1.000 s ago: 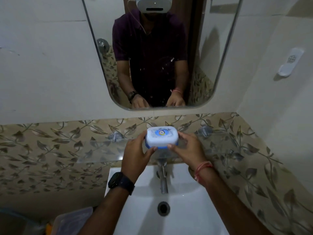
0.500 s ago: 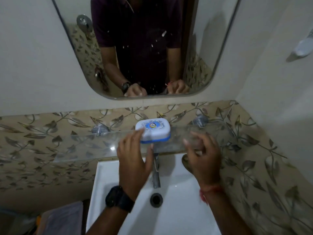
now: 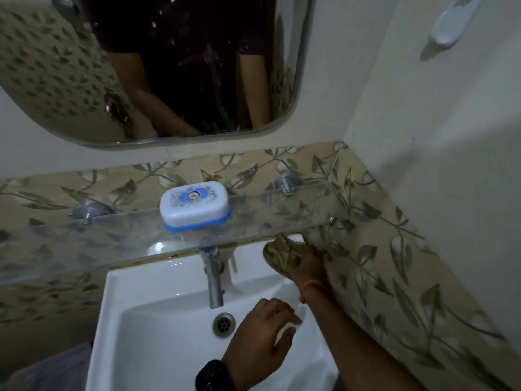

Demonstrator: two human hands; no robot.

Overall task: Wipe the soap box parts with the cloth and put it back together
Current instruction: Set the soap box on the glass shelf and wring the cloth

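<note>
The soap box (image 3: 194,206), a white lid shut on a blue base, stands by itself on the glass shelf (image 3: 282,210) above the tap. No hand touches it. My right hand (image 3: 311,268) reaches under the shelf's right end to the sink's back right corner. There it closes on a crumpled beige cloth (image 3: 282,251), and its fingers are mostly hidden in the fabric. My left hand (image 3: 262,337), with a black watch on its wrist, hovers over the basin right of the drain. Its fingers are loosely apart and hold nothing.
Below the shelf, a white sink (image 3: 158,320) has a steel tap (image 3: 214,277) and a drain (image 3: 224,324). A mirror (image 3: 84,80) hangs above. The leaf-patterned wall (image 3: 394,263) is close on the right. A white holder (image 3: 451,21) sits high on it.
Both hands let go of the soap box and left it on the shelf. My right hand dropped to the cloth, my left hand lowered over the basin, and the view tilted down.
</note>
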